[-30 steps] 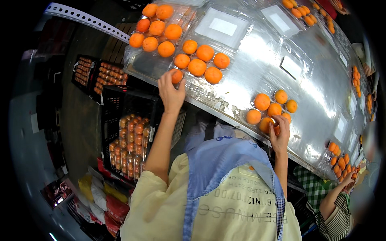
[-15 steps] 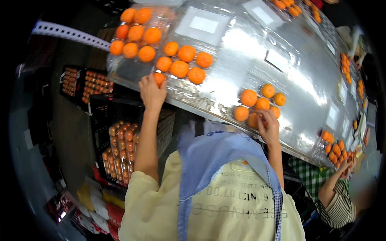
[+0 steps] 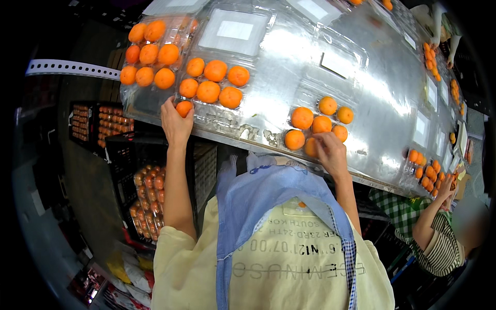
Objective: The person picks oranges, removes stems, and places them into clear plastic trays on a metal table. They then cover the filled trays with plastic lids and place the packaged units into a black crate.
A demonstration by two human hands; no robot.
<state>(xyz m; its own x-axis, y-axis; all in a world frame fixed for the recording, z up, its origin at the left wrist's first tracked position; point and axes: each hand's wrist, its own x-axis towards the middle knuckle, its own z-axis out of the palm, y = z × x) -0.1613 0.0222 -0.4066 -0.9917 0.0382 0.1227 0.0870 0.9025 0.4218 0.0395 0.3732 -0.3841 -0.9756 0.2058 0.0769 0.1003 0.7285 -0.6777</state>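
My left hand (image 3: 177,126) is closed round a round orange fruit (image 3: 184,108) at the table's near edge, just below a clear plastic tray. That tray holds two rows of orange fruit (image 3: 208,92), and its lid, bearing a white label (image 3: 232,30), lies folded back. Farther right, my right hand (image 3: 332,151) has its fingers curled on another orange fruit (image 3: 311,148) at the near row of a second clear tray; its fingertips are partly hidden. Several more fruit (image 3: 321,124) sit in this tray, with its labelled lid (image 3: 338,65) beyond.
A filled fruit tray (image 3: 149,53) stands at the left end of the metal table (image 3: 281,77). Black crates with packed fruit (image 3: 150,196) are on the floor at left. At far right, a co-worker's hand (image 3: 445,188) is beside more fruit. A white perforated strip (image 3: 75,68) juts out left.
The whole view has shifted, so the table and fruit appear farther left. My left hand keeps its fruit at the tray's near corner; my right hand stays on its fruit in the other tray.
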